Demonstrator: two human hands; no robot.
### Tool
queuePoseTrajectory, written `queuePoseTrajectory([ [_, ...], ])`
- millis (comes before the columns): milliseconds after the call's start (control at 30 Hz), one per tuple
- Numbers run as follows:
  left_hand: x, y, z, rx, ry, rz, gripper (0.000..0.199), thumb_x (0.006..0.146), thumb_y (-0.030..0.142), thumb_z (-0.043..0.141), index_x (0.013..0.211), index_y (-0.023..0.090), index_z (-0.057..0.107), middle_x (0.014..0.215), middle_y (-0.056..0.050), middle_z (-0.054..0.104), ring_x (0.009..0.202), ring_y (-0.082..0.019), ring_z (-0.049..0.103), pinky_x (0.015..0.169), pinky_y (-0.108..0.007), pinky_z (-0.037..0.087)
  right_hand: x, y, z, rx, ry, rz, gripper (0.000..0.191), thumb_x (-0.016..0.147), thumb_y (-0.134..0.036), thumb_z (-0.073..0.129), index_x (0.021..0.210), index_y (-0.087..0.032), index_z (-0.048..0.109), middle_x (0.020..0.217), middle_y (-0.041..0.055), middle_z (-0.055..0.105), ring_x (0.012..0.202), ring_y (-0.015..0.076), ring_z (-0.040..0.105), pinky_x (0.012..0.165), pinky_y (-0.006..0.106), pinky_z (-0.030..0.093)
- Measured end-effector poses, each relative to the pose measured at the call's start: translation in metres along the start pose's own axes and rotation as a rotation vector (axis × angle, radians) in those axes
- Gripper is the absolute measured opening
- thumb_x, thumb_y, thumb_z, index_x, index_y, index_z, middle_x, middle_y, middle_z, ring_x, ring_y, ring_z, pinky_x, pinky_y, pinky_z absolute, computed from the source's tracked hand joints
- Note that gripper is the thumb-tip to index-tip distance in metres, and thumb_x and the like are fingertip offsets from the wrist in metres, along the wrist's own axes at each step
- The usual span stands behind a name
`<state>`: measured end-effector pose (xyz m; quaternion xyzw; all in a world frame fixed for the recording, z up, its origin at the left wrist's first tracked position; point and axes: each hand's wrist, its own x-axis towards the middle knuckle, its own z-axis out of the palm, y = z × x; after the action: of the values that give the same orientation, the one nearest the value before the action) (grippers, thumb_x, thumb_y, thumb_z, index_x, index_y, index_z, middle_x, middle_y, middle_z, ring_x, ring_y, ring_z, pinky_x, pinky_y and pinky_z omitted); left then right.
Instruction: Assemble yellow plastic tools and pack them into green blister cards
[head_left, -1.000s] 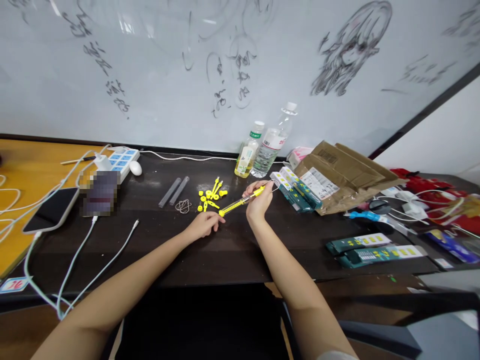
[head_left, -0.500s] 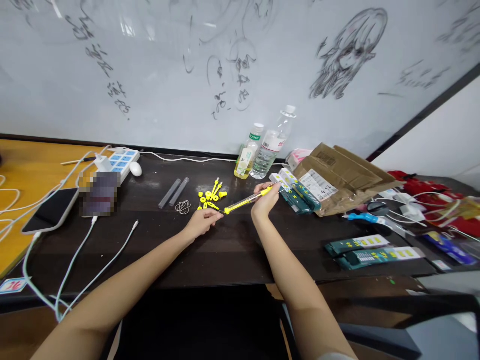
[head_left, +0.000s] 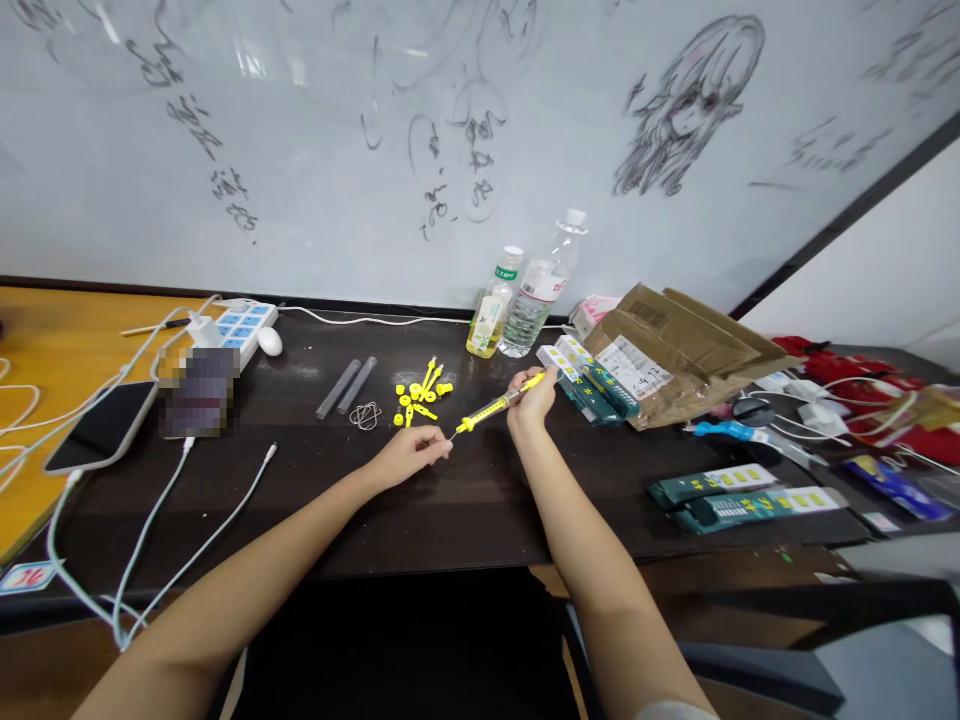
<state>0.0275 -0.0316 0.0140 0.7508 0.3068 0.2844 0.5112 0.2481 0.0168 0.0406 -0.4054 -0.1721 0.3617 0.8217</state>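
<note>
My right hand (head_left: pixel 531 398) is closed around the upper end of a tubular spring scale (head_left: pixel 486 411), a clear tube with a yellow scale strip and yellow end parts. The scale slants down toward my left hand (head_left: pixel 413 453), whose fingertips pinch the thin metal hook at its lower end. Several loose yellow plastic parts (head_left: pixel 427 391) lie on the dark table just beyond my left hand. Left of them are a small tangle of metal wire pieces (head_left: pixel 365 416) and two clear plastic tubes (head_left: pixel 347 387).
Two bottles (head_left: pixel 529 310) stand at the back by the whiteboard. Green-and-white boxes (head_left: pixel 600 385) and a brown cardboard package (head_left: pixel 675 345) lie to the right, with more boxes (head_left: pixel 757 505) nearer. Phones (head_left: pixel 105 425), white cables (head_left: pixel 154 530) and a power strip (head_left: pixel 247 330) occupy the left.
My left hand has moved slightly right and nearer to me, with the scale's lower end shifting along with it. The right hand keeps its hold on the upper end.
</note>
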Motion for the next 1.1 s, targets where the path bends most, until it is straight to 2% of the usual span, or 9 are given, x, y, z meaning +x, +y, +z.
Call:
queuePoseTrajectory([
  [200,0.002,-0.012,0.005,0.065,-0.098,-0.016,0.031,0.082,0.041,0.056,0.085,0.012,0.068,0.068,-0.001,0.061,0.06,-0.009,0.05,0.058,-0.02,0.036,-0.01,0.01,0.004,0.035,-0.172,0.115,0.038,0.091,-0.049,0.033,0.064,-0.022,0.034,0.038,-0.0087,0.038,0.03,0.0067,0.031,0.03,0.018,0.022],
  [333,-0.002,-0.007,0.011,0.083,-0.256,-0.05,0.036,0.086,0.043,0.051,0.078,0.012,0.068,0.054,0.003,0.05,0.05,-0.007,0.041,0.051,-0.019,0.029,0.002,0.009,-0.004,0.017,-0.191,0.157,0.044,0.089,-0.056,0.034,0.062,-0.022,0.035,0.036,-0.0087,0.036,0.03,0.007,0.029,0.031,0.019,0.022],
  [433,-0.004,0.0,0.009,0.087,-0.355,-0.048,0.037,0.086,0.044,0.051,0.077,0.012,0.068,0.052,0.004,0.048,0.049,-0.006,0.041,0.051,-0.019,0.029,0.013,0.005,-0.011,-0.007,-0.154,0.157,0.047,0.088,-0.059,0.035,0.06,-0.022,0.035,0.035,-0.0086,0.034,0.03,0.0066,0.027,0.03,0.019,0.02],
  [533,-0.003,0.003,0.005,0.077,-0.331,-0.025,0.035,0.087,0.042,0.05,0.077,0.012,0.067,0.054,0.003,0.052,0.053,-0.007,0.045,0.056,-0.019,0.034,0.011,0.007,-0.01,-0.012,-0.144,0.191,0.047,0.088,-0.059,0.034,0.059,-0.022,0.034,0.034,-0.0085,0.034,0.029,0.0064,0.025,0.03,0.019,0.02],
  [700,-0.005,0.003,0.004,0.066,-0.364,-0.015,0.032,0.086,0.039,0.053,0.077,0.012,0.067,0.063,-0.002,0.064,0.06,-0.009,0.054,0.062,-0.02,0.039,-0.01,0.019,0.003,-0.011,-0.273,0.301,0.043,0.09,-0.052,0.032,0.06,-0.022,0.034,0.034,-0.0081,0.036,0.029,0.0072,0.027,0.03,0.019,0.018],
  [833,-0.005,0.002,0.006,0.067,-0.407,0.005,0.032,0.087,0.039,0.052,0.075,0.013,0.067,0.064,-0.002,0.066,0.061,-0.01,0.056,0.063,-0.019,0.039,-0.004,0.01,0.0,-0.009,-0.236,0.224,0.042,0.088,-0.054,0.034,0.061,-0.022,0.033,0.035,-0.0093,0.035,0.029,0.0065,0.027,0.031,0.018,0.019],
  [933,-0.004,0.0,0.005,0.033,-0.366,0.009,0.03,0.086,0.037,0.053,0.076,0.013,0.067,0.064,-0.002,0.067,0.064,-0.011,0.058,0.066,-0.02,0.041,0.001,0.006,-0.003,-0.004,-0.206,0.188,0.041,0.089,-0.053,0.033,0.062,-0.022,0.032,0.035,-0.01,0.034,0.029,0.0062,0.026,0.031,0.018,0.02],
  [1033,-0.004,-0.001,0.004,0.043,-0.34,0.005,0.028,0.086,0.036,0.053,0.075,0.013,0.067,0.065,-0.002,0.067,0.065,-0.011,0.059,0.068,-0.021,0.041,-0.006,0.011,0.001,-0.006,-0.251,0.224,0.041,0.09,-0.051,0.032,0.062,-0.022,0.033,0.035,-0.0093,0.035,0.029,0.0066,0.027,0.031,0.018,0.019],
  [1100,-0.005,-0.001,0.004,0.066,-0.374,0.004,0.03,0.086,0.036,0.053,0.074,0.013,0.067,0.066,-0.003,0.068,0.063,-0.011,0.058,0.065,-0.021,0.04,-0.011,0.014,0.003,-0.02,-0.289,0.249,0.042,0.089,-0.054,0.033,0.062,-0.022,0.033,0.035,-0.009,0.036,0.029,0.0066,0.028,0.031,0.018,0.019],
])
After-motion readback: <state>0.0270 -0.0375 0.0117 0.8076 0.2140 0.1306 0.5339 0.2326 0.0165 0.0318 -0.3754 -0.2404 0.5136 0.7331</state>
